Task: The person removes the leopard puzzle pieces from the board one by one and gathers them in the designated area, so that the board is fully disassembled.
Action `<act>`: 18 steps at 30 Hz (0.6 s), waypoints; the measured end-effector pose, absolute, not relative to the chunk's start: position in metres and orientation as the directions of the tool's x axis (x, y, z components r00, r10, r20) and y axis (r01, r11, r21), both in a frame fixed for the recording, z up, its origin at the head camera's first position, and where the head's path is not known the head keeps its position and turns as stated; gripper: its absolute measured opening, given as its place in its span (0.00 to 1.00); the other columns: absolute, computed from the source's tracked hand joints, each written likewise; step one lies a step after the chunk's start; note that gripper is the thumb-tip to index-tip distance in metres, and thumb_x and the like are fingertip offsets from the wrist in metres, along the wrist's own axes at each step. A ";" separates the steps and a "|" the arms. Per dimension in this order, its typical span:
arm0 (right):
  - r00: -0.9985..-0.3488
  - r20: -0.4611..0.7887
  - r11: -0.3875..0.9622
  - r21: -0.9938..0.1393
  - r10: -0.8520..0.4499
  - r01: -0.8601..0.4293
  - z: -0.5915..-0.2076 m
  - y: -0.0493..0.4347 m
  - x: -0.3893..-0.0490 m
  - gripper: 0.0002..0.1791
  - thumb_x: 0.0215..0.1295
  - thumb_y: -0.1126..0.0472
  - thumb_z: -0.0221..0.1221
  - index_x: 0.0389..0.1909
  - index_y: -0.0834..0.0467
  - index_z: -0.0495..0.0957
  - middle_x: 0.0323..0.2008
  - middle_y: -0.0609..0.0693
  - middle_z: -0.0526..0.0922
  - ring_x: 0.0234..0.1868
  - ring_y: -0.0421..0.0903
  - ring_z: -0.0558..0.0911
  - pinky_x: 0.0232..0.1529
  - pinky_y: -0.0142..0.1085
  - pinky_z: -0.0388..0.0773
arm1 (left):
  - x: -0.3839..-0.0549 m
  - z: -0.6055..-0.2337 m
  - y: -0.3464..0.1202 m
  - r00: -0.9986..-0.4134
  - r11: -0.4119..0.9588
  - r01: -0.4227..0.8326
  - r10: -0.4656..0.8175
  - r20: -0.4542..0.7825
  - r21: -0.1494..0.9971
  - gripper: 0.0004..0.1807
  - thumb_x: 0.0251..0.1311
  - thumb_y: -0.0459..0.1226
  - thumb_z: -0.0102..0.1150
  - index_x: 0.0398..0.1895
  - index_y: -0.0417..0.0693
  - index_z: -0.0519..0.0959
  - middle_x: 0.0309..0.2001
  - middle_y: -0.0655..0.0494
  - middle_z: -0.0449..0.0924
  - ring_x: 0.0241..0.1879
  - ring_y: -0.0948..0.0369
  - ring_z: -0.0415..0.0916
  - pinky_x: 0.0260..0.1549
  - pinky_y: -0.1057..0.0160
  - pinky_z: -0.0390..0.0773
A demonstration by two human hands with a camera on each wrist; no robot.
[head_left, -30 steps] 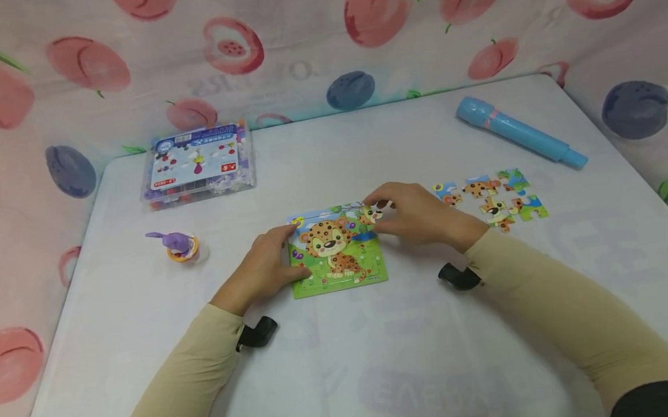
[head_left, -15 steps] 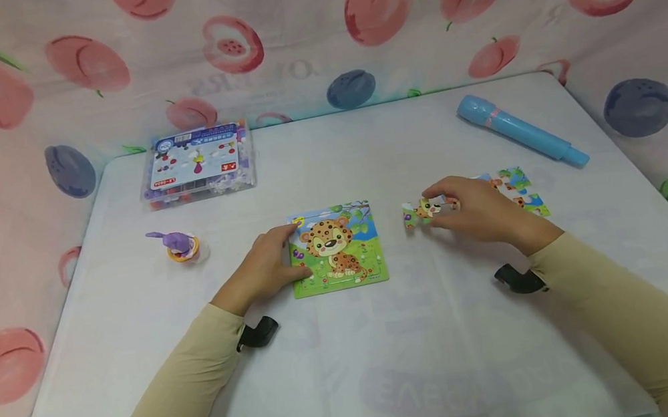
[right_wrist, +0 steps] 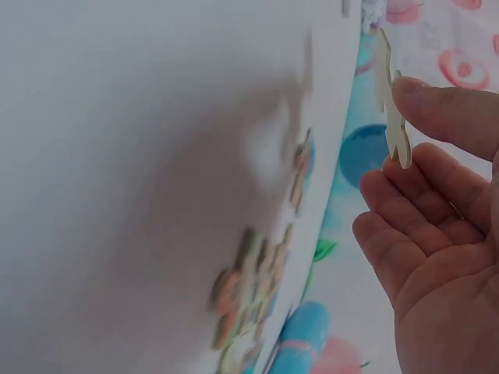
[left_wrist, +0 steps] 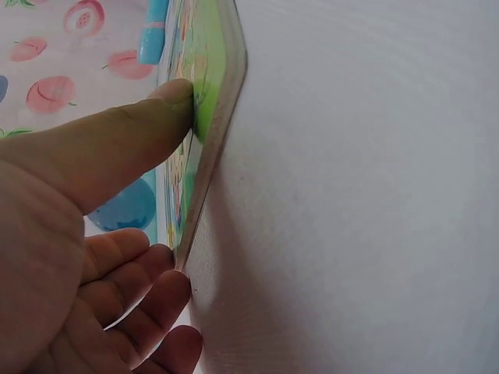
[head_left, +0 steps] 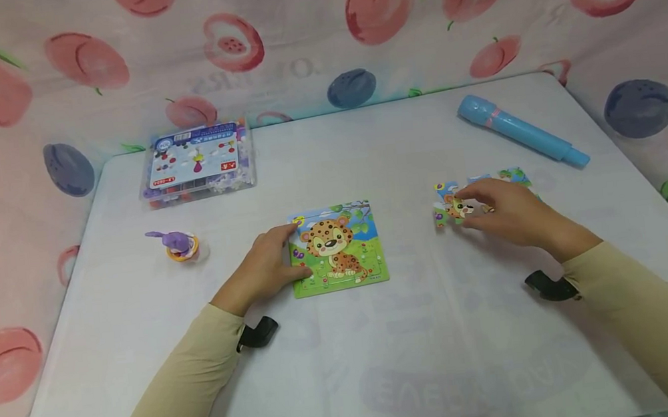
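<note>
Left hand (head_left: 258, 269) — grips puzzle board (head_left: 341, 258) at its left edge, thumb on top. Right hand (head_left: 510, 215) — pinches puzzle piece (right_wrist: 395, 136) beyond the puzzle board's right edge.

Passage lies between the puzzle board (head_left: 338, 252) and right hand (head_left: 512, 213).

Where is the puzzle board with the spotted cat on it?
In the head view, the puzzle board lies near the middle of the white table, its left side touched by the left hand.
</note>
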State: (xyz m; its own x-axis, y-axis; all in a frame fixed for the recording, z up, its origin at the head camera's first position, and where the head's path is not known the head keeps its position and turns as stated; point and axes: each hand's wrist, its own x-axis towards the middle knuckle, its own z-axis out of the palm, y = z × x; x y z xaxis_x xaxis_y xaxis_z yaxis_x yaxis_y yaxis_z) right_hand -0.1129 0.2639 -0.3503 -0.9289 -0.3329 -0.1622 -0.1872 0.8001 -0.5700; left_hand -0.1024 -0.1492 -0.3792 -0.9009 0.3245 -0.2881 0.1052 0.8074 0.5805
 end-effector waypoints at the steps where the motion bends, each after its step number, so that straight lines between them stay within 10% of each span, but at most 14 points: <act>1: -0.929 -0.163 0.803 -0.566 -0.332 -0.188 -0.351 0.266 -0.112 0.27 0.66 0.56 0.65 0.64 0.60 0.75 0.62 0.61 0.75 0.61 0.64 0.74 0.60 0.60 0.71 | -0.102 -0.379 -0.149 -0.901 0.808 0.106 0.325 -0.287 0.579 0.50 0.55 0.43 0.75 0.76 0.40 0.58 0.72 0.41 0.62 0.69 0.44 0.58 0.68 0.48 0.60; 18: -0.916 -0.163 0.830 -0.502 -0.366 -0.243 -0.365 0.280 -0.112 0.26 0.63 0.61 0.67 0.60 0.66 0.75 0.57 0.62 0.79 0.57 0.60 0.77 0.56 0.57 0.72 | -0.101 -0.378 -0.148 -0.904 0.810 0.108 0.321 -0.282 0.576 0.50 0.55 0.43 0.75 0.76 0.39 0.58 0.71 0.40 0.63 0.68 0.43 0.59 0.68 0.48 0.61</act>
State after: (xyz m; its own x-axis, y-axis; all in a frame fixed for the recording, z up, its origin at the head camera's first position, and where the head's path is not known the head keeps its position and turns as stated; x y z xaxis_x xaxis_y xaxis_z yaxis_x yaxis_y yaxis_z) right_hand -0.1121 0.2801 -0.3646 -0.9163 -0.3660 -0.1628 -0.2425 0.8303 -0.5017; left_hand -0.1011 -0.1479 -0.3784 -0.9041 0.3209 -0.2824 0.1076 0.8103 0.5761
